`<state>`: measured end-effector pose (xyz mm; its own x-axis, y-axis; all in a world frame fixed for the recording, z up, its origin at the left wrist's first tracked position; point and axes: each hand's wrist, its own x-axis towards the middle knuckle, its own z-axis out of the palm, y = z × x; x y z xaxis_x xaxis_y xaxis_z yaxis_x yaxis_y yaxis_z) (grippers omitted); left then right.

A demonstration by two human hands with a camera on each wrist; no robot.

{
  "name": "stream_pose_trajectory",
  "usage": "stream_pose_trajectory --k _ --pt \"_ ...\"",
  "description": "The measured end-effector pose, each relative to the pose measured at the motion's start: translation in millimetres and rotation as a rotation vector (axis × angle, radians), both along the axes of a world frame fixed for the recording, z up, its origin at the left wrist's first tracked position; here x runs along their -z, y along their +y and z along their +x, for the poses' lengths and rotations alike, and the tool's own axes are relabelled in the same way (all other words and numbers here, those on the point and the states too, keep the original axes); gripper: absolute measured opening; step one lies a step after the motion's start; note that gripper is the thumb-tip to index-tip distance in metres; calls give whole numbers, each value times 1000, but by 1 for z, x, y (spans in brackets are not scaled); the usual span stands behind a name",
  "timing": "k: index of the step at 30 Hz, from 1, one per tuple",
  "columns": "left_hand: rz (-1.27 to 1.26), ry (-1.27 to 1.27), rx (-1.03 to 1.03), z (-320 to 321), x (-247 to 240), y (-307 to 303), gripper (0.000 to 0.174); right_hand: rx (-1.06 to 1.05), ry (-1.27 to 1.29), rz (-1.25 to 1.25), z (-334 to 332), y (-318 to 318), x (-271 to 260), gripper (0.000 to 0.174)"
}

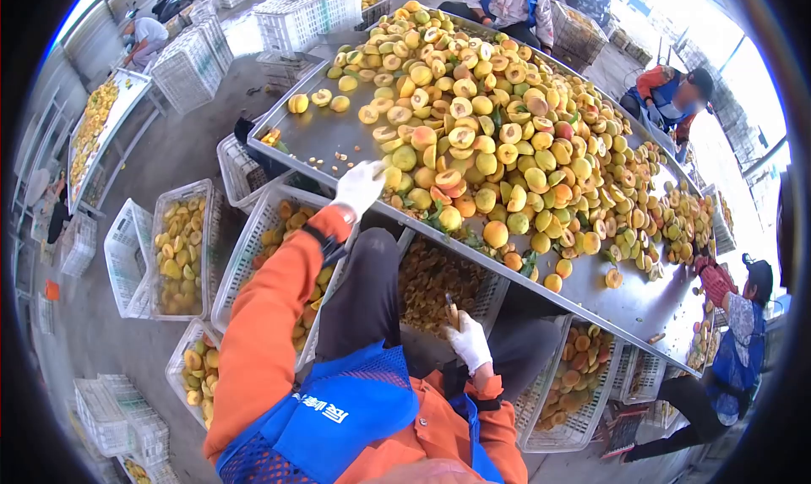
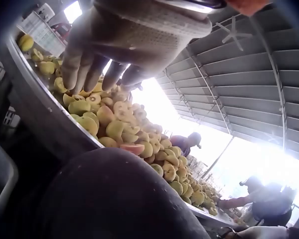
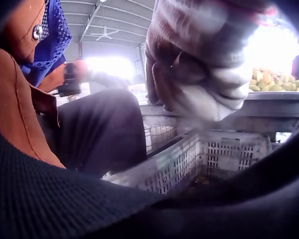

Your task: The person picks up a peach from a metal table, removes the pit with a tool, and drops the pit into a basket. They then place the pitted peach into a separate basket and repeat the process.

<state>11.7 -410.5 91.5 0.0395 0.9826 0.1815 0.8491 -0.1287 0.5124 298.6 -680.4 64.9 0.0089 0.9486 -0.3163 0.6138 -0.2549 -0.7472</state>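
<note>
My left hand (image 1: 360, 188), in a white glove, reaches over the near edge of the metal table (image 1: 308, 138), right beside the heap of yellow peaches (image 1: 481, 138). Many of these are cut in half. In the left wrist view the left hand (image 2: 134, 42) has its fingers extended over the peach halves (image 2: 112, 122), gripping nothing. Above a crate of brownish scraps (image 1: 431, 273), my gloved right hand (image 1: 470, 342) grips a short wooden-handled tool (image 1: 453, 312) with a dark end. From the right wrist, the right hand (image 3: 199, 64) shows curled fingers; the tool is hidden there.
Peach-filled crates stand left (image 1: 182, 252) and right (image 1: 579, 374) of my legs; another crate (image 1: 253, 260) is under my left arm. Small pits (image 1: 338, 156) lie on the tabletop. Other people sit behind the table (image 1: 507, 7) and at its right end (image 1: 735, 349).
</note>
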Motion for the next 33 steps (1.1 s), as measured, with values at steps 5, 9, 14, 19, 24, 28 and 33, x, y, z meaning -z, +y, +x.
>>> stream_pose_trajectory --k 5,9,14,19,24,28,33 --pt "5 249 39 57 41 88 40 85 82 -212 2 8 -2 31" --pt "-33 449 68 69 51 111 43 108 88 -285 2 15 -4 36" --pt "-202 -287 53 29 38 120 40 87 66 -159 4 20 -11 37" --pt "-634 -1688 355 11 -12 26 41 57 150 222 -25 38 -48 32" --pt "-641 -1768 285 47 -25 -91 43 -40 -3 452 -64 43 -77 26" --pt "-351 -1632 235 72 -37 -148 42 -3 -16 458 -77 28 -87 24" --pt "-281 -1745 232 88 -52 -182 46 14 3 446 -85 7 -95 25"
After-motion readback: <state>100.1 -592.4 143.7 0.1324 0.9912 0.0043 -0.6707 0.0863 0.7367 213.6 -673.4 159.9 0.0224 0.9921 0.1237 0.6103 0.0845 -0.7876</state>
